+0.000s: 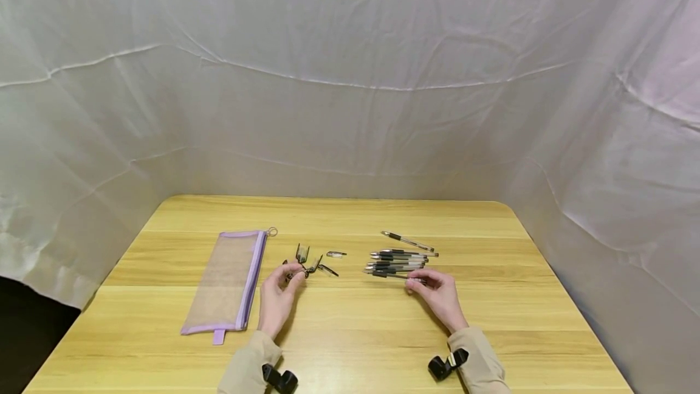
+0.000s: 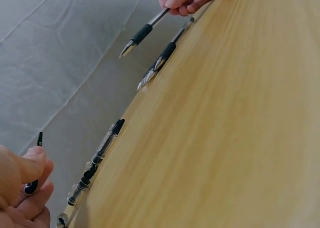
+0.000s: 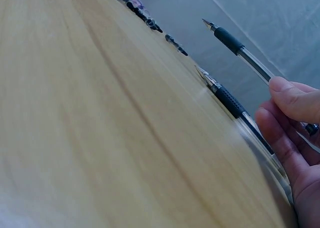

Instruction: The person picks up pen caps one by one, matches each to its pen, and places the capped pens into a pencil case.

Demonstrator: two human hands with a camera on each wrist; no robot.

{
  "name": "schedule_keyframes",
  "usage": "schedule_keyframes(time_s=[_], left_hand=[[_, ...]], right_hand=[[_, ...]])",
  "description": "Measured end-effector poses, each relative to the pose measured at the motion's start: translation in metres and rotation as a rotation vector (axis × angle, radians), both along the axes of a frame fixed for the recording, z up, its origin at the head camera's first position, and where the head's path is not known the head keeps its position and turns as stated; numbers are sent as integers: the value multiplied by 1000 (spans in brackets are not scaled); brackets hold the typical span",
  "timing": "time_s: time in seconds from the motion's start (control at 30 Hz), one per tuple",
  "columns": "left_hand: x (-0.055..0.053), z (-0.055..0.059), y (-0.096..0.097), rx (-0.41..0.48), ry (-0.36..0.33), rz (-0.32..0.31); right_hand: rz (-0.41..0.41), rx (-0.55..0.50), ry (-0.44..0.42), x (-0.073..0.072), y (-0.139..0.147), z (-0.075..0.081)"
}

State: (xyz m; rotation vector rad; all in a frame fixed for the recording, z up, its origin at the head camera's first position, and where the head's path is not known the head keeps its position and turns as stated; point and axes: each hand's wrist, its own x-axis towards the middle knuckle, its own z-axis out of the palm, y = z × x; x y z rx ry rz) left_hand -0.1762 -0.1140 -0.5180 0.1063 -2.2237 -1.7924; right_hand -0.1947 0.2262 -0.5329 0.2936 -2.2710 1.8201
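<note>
My left hand [image 1: 277, 300] is left of the table's middle and pinches a dark pen cap [image 2: 31, 187] between thumb and fingers. Several loose clear-and-black pen caps [image 1: 302, 253] lie on the table around its fingertips. Over to the right, my right hand [image 1: 440, 297] holds an uncapped gel pen [image 3: 230, 41] near its rear end. The pen has a black grip and a clear barrel, and its tip points left, raised off the table in the right wrist view. Just beyond it lies a row of uncapped pens [image 1: 401, 254], tips to the left.
A purple-edged mesh zip pouch [image 1: 221, 284] lies flat to the left of my left hand. One pen [image 1: 407, 240] lies slanted behind the row. A single cap [image 1: 336, 254] sits between caps and pens. Pale fabric [image 1: 350, 120] hangs around the wooden table [image 1: 350, 345].
</note>
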Motion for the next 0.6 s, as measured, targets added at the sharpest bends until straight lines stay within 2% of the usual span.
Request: schedule_keyframes(time_s=[0.13,0.23,0.33,0.47,0.6], left_hand=[[-1,1,1,69,-4,18],[-1,2,2,130,-3,12],[-1,2,2,155,9,0],[-1,2,1,183,-1,-27],[0,1,0,245,-35,-85]], right_hand=[[-1,-18,-16,0,0,0],[5,-29,-19,1,1,0],[17,-41,-13,2,1,0],[57,-81,-1,1,-1,-2],[107,-161,0,1,-4,-3]])
